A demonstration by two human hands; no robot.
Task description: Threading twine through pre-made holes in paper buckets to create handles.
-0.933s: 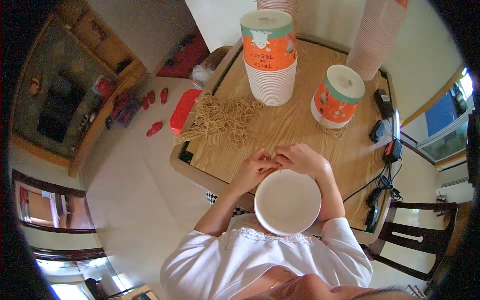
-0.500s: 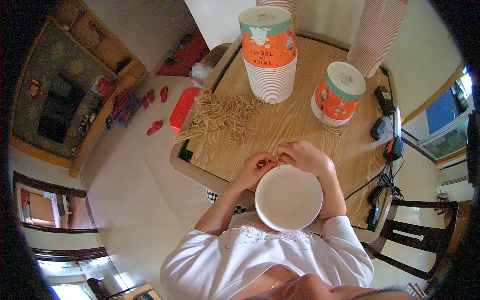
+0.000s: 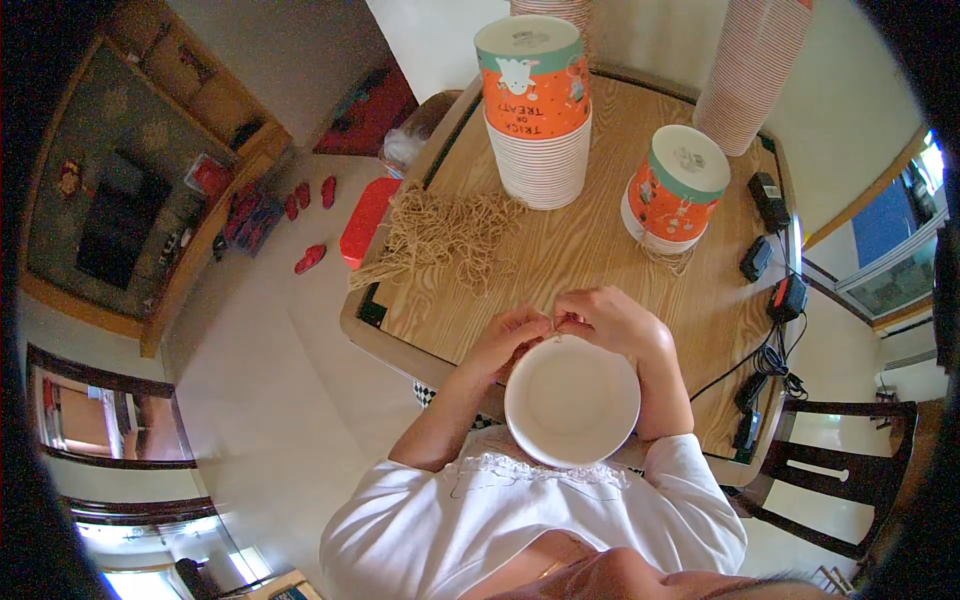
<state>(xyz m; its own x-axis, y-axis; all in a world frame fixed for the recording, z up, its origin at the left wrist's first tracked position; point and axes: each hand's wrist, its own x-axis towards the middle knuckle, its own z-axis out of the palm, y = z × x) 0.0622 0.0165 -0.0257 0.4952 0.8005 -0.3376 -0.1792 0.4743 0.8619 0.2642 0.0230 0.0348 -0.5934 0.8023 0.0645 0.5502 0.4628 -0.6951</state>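
Two hands meet at the far rim of a white paper bowl [image 3: 572, 401], seen from the head camera. My left hand [image 3: 510, 338] and right hand [image 3: 612, 322] have their fingertips pinched together on a thin tan string [image 3: 553, 325] at the bowl's rim; whether the string is fixed to the bowl I cannot tell. The bowl, round and smooth with its white underside toward the camera, sits at the near edge of the wooden table [image 3: 600, 250].

The table has light, grained wood and rounded corners with a dark border. A loose heap of tan strings [image 3: 440, 235] lies toward its left edge. A tall stack of ribbed white bowls [image 3: 537, 110] topped by an orange printed cup stands at the far edge; a shorter orange stack [image 3: 670, 190] stands right of it. Black chargers and cables [image 3: 765, 270] line the right edge. A pale tiled floor [image 3: 250, 350] surrounds the table.
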